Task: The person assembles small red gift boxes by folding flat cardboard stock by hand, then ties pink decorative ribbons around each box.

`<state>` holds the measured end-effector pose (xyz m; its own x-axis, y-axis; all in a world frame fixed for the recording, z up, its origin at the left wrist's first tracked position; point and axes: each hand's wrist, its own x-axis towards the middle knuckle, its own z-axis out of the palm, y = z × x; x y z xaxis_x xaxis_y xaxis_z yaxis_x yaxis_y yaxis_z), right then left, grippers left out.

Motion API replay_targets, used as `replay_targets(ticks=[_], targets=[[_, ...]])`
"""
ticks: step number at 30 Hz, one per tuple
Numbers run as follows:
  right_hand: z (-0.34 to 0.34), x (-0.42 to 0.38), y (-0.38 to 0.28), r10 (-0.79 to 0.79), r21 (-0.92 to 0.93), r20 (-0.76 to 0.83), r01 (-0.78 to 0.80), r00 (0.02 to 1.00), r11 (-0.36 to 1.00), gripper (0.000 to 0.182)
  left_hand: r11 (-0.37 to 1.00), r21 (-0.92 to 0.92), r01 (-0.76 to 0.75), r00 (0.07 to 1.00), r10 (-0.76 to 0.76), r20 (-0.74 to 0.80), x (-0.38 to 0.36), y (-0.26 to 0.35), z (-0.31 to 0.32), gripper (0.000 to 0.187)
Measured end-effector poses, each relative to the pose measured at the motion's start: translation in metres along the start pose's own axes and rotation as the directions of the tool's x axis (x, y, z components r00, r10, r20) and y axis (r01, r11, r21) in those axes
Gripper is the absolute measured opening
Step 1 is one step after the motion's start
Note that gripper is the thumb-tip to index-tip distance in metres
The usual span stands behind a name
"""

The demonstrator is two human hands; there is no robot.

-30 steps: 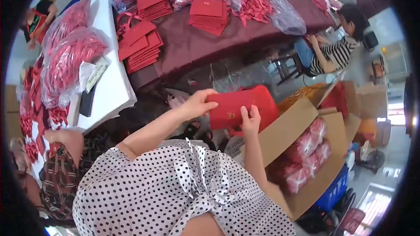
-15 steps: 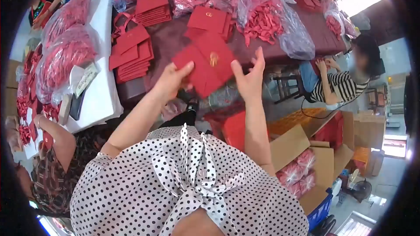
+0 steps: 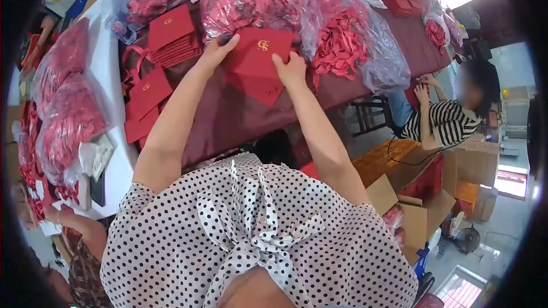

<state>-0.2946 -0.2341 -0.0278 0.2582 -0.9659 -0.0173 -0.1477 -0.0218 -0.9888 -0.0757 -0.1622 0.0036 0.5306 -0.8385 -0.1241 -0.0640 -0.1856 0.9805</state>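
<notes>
Both my hands are at a red folder with a gold emblem (image 3: pixel 263 45), low over the dark red tablecloth. My left hand (image 3: pixel 218 52) pinches its upper left edge. At its lower right edge is my right hand (image 3: pixel 290 68), thumb on top and fingers pressed to the side. Another red piece (image 3: pixel 257 84) lies under the folder, its corner pointing toward me. To the left are a neat stack of red folders (image 3: pixel 173 35) and a looser red pile (image 3: pixel 147 98). Just beyond my hands sits a clear bag of red ribbons (image 3: pixel 251 0).
An open bag of red ribbons (image 3: pixel 342 43) lies to the right on the table (image 3: pixel 222 131). A co-worker in a striped shirt (image 3: pixel 439 122) sits at the right. Cardboard boxes (image 3: pixel 425 217) stand on the floor. Another person's arm (image 3: pixel 80 223) is at the lower left.
Both hands have moved forward over the table with the red folder, onto the spot where red folders lay. The view has shifted, and the folder's emblem now faces up, turned upright.
</notes>
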Motion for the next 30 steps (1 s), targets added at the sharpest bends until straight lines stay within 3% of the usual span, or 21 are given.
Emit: replay_targets(ticks=[1,3,4,6,7,8,10,11,13,15,16,18,19,22,23,24,25,26,28,29,30], targets=[[-0.005,0.001,-0.007,0.042,-0.213,0.022,-0.036,0.999,0.976,0.051,1.0,-0.003,0.009,1.0,-0.009,0.011,0.006,-0.001,0.004,0.064],[0.004,0.002,0.0,-0.033,-0.626,-0.128,-0.055,0.991,0.778,0.065,0.978,-0.078,0.192,0.954,-0.167,0.249,0.021,0.0,0.015,0.078],[0.009,0.0,0.007,0.016,-0.539,-0.188,-0.117,0.982,0.834,0.078,0.893,-0.199,0.403,0.857,-0.292,0.425,0.031,-0.012,0.02,0.087],[0.012,-0.002,0.017,0.127,-0.461,-0.251,-0.234,0.96,0.856,0.081,0.964,0.087,0.251,0.95,-0.262,0.17,0.038,-0.038,0.035,0.09],[0.014,0.007,0.048,-0.001,-0.054,-0.127,-0.006,0.992,0.999,0.053,0.936,0.229,0.268,0.947,-0.299,0.114,0.031,-0.032,0.043,0.074],[0.018,0.008,0.07,0.085,-0.114,-0.134,-0.101,0.987,0.988,0.048,0.929,0.234,0.288,0.94,-0.321,0.119,0.022,-0.034,0.047,0.074],[0.007,0.002,0.067,0.184,-0.147,-0.03,-0.186,0.983,0.971,0.046,0.959,0.012,0.284,0.902,-0.271,0.335,0.005,-0.043,0.053,0.068],[0.001,-0.001,0.065,0.232,-0.171,0.023,-0.225,0.973,0.959,0.045,0.952,-0.042,0.304,0.928,-0.286,0.237,-0.012,-0.048,0.057,0.063],[-0.024,-0.021,0.024,0.194,-0.377,0.175,-0.116,0.965,0.919,0.065,0.95,-0.087,0.299,0.954,-0.299,0.015,-0.054,-0.064,0.064,0.062],[-0.036,-0.029,0.046,0.096,-0.372,0.335,0.039,0.937,0.927,0.086,0.967,0.047,0.252,0.95,-0.238,-0.2,-0.096,-0.055,0.08,0.071],[-0.04,-0.027,0.041,0.114,-0.366,0.398,0.043,0.91,0.93,0.091,0.957,0.062,0.284,0.94,-0.265,-0.216,-0.097,-0.06,0.08,0.071],[-0.05,-0.02,0.037,0.151,-0.323,0.483,0.016,0.862,0.946,0.091,0.876,0.375,0.305,0.936,-0.203,-0.286,-0.104,-0.072,0.076,0.08],[-0.056,-0.015,0.033,0.15,-0.29,0.548,0.019,0.823,0.957,0.091,0.722,0.611,0.325,0.924,-0.104,-0.368,-0.106,-0.047,0.086,0.092],[-0.101,-0.002,0.023,-0.103,-0.224,0.565,0.272,0.819,0.936,0.076,0.844,0.469,0.26,0.94,-0.109,-0.324,-0.095,-0.036,0.071,0.098],[-0.121,0.008,0.017,-0.186,-0.154,0.54,0.313,0.821,0.937,0.05,0.885,0.379,0.272,0.928,-0.137,-0.347,-0.091,-0.037,0.065,0.098],[-0.14,0.017,0.01,-0.105,-0.136,0.518,0.202,0.849,0.97,0.026,0.918,0.284,0.277,0.916,-0.163,-0.367,-0.089,-0.036,0.06,0.097],[-0.154,0.026,0.017,-0.106,-0.172,0.437,0.199,0.893,0.965,0.015,0.895,0.389,0.22,0.911,-0.045,-0.41,-0.089,-0.024,0.064,0.08],[-0.163,0.037,0.033,-0.171,-0.217,0.349,0.257,0.922,0.942,0.014,0.894,0.387,0.226,0.907,-0.049,-0.418,-0.089,-0.019,0.064,0.08],[-0.174,0.048,0.023,-0.03,-0.416,0.34,0.179,0.94,0.891,0.023,0.695,0.719,-0.03,0.924,0.293,-0.244,-0.08,-0.011,0.063,0.059],[-0.174,0.055,0.028,0.031,-0.544,0.335,0.167,0.942,0.823,0.029,0.665,0.742,-0.087,0.897,0.376,-0.231,-0.075,-0.006,0.069,0.046],[-0.171,0.062,0.042,0.163,-0.707,0.314,0.115,0.935,0.698,0.04,0.588,0.795,-0.151,0.88,0.446,-0.163,-0.068,-0.004,0.074,0.047]])
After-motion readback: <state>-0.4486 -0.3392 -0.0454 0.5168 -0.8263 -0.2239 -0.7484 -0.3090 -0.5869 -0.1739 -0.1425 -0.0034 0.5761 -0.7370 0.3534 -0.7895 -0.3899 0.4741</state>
